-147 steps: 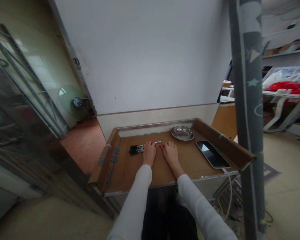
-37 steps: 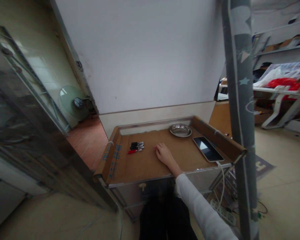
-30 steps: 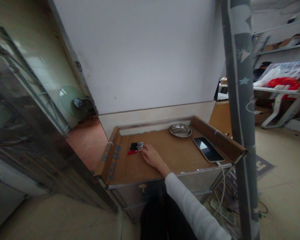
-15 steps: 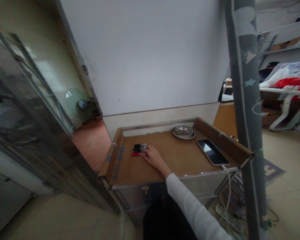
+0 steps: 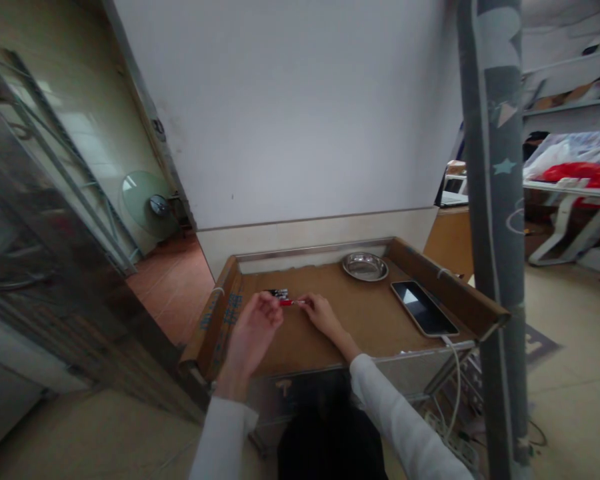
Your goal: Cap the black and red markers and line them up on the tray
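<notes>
"Pale wall straight ahead; cardboard-lined stand in front of it. Where is the red marker?"

"Between the two hands, over the left half of the cardboard. Long axis runs left to right, roughly along the stand's front edge. Red end points to the left hand, pale end to the right hand."

"Which hand is nearer?"

"Neither by much: one at each end. Right: thumb and fingers pinch the pale end, palm down. Left: raised, fingers loosely curled, tips beside the red end. Contact there unclear; I cannot tell whether it grips or is merely near."

"So the marker lies to the left of the right hand and to the right of the left?"

"Correct, roughly level with the fingertips of both. Height above the cardboard cannot be judged."

"Anything close by?"

"Black markers, just beyond the red one and partly hidden by the left fingers. Count not possible. Steel dish near the back right; phone lies screen up, further right and nearer the front. Both apart from the hands."
</notes>
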The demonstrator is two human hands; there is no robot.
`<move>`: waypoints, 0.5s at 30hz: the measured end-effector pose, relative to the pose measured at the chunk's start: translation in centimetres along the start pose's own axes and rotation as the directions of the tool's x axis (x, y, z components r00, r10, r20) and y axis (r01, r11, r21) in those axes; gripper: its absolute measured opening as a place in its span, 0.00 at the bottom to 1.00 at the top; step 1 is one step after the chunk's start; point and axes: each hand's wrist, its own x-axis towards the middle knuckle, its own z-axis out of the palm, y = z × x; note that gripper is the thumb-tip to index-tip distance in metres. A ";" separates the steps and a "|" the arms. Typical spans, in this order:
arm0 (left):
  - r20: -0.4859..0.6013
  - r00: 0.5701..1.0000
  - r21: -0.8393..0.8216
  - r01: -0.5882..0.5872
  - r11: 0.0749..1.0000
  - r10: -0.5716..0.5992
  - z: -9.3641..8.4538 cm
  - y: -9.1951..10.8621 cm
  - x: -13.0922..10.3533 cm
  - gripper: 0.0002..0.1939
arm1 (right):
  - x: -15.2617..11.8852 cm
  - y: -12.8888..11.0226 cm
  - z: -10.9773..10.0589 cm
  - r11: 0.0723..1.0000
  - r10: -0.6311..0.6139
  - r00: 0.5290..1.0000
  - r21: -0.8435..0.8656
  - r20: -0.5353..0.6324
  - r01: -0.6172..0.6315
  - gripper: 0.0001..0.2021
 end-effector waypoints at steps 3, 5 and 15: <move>0.025 0.990 0.003 0.138 0.990 -0.138 1.8 -1.5 0.8 0.11 | 0.3 1.1 -1.3 0.994 0.068 0.997 0.090 -0.031 -0.065 0.09; -0.114 0.981 0.065 0.165 0.984 -0.157 3.4 -2.8 1.7 0.12 | 0.6 1.9 -2.1 0.983 0.117 0.992 0.145 -0.044 -0.110 0.09; -0.015 0.999 -0.027 0.038 0.999 -0.038 6.9 -4.7 5.7 0.15 | 2.4 4.5 -2.8 0.669 0.306 0.948 0.691 0.081 -0.275 0.19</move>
